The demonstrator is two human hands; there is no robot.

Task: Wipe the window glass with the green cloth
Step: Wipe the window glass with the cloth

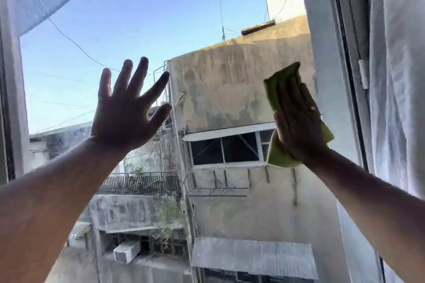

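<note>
Left hand [125,112] spread on window glass [142,18] left of centre; right hand [299,128] over cloth [279,89] near right frame [322,76]; curtain [397,76] beyond.

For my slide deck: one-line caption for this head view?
Right hand presses green cloth to window glass; left hand spread open.

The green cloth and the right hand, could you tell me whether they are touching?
Touching. The head view shows the right hand laid flat over the green cloth, fingers overlapping it, with cloth showing above and below the palm.
</note>
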